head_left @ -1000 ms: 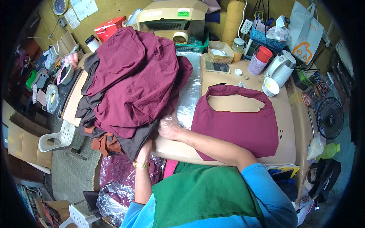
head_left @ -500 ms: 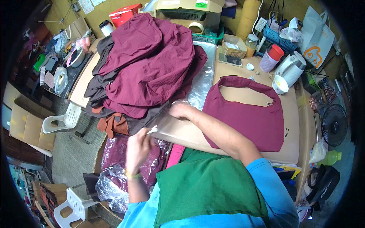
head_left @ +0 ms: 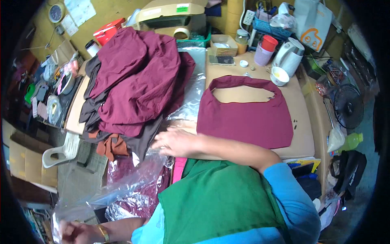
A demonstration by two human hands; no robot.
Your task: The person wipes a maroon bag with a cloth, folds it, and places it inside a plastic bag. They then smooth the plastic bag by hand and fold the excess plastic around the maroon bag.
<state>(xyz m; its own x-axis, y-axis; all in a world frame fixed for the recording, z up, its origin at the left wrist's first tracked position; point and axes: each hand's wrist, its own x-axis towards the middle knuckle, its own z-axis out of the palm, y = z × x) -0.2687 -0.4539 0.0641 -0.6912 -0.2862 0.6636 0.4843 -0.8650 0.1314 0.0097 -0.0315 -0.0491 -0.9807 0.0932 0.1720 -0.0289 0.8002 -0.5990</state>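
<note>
Clear plastic film (head_left: 122,179) stretches from the table edge down to the lower left. At its lower left end my left hand (head_left: 75,232) is closed on it, slightly blurred. My right hand (head_left: 176,141) is over the film's upper end at the table edge, with its fingers loosely apart. Just behind my right hand lies a large heap of maroon fabric (head_left: 142,81), with dark fabric (head_left: 91,110) under it. A flat maroon bag (head_left: 245,122) with a wide handle opening lies on the table to the right.
Rust-coloured pieces (head_left: 113,145) hang at the table edge. Wrapped maroon items (head_left: 138,203) are below. A white chair (head_left: 63,151) stands at left. Toward the back right are a kettle (head_left: 289,55), a white bowl (head_left: 279,76), a purple cup (head_left: 263,55) and a basket (head_left: 224,45).
My left hand has moved down and left, drawing the plastic film out with it. My right hand has shifted left and nearer the table edge. The camera view has turned.
</note>
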